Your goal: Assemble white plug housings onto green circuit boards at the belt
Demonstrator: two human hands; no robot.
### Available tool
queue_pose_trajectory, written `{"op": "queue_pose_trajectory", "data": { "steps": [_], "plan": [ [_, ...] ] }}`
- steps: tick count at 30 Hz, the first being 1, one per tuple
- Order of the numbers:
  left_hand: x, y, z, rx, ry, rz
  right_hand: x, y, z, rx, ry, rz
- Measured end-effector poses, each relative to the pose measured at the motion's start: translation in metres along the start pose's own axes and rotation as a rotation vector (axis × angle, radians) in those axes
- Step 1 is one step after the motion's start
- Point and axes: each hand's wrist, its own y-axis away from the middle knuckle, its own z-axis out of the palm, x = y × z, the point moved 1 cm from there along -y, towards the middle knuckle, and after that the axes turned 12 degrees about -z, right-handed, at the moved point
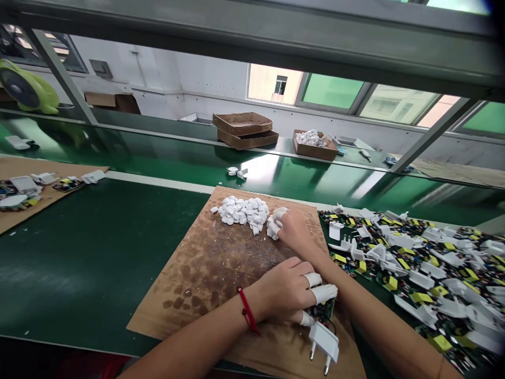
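The left hand (284, 289) is closed around a circuit board (325, 309) joined to a white two-pin plug (324, 342), above a stained cardboard sheet (189, 268). The right hand (295, 231) curls against a pile of white chunks (242, 213); whether it holds one is hard to tell. A loose grip could drop the plug, and a careless sweep could scatter chunks. Left fingers hide most of the board.

Left hand (282, 292) curled, right hand (295, 234) reaching forward

White plug (323, 341) — green circuit board (325, 310)
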Motion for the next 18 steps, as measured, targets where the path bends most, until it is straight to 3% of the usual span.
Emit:
{"op": "queue_pose_trajectory", "data": {
  "steps": [4, 6, 9, 13, 18],
  "plan": [
    [0.001, -0.001, -0.001, -0.003, 0.004, 0.01, -0.006, 0.022, -0.007, 0.036, -0.335, -0.196],
    [0.003, -0.001, 0.0, -0.004, 0.009, 0.01, -0.005, 0.035, -0.013, -0.031, -0.515, -0.273],
    [0.007, -0.003, 0.0, -0.053, 0.031, 0.013, 0.0, 0.054, -0.021, -0.132, -0.59, -0.308],
    [0.009, -0.003, 0.001, -0.156, 0.031, -0.001, 0.01, 0.073, -0.025, -0.134, -0.555, -0.248],
    [0.004, -0.002, -0.001, -0.137, 0.139, -0.141, 0.028, 0.086, -0.029, 0.119, -0.555, 0.028]
  ]
}}
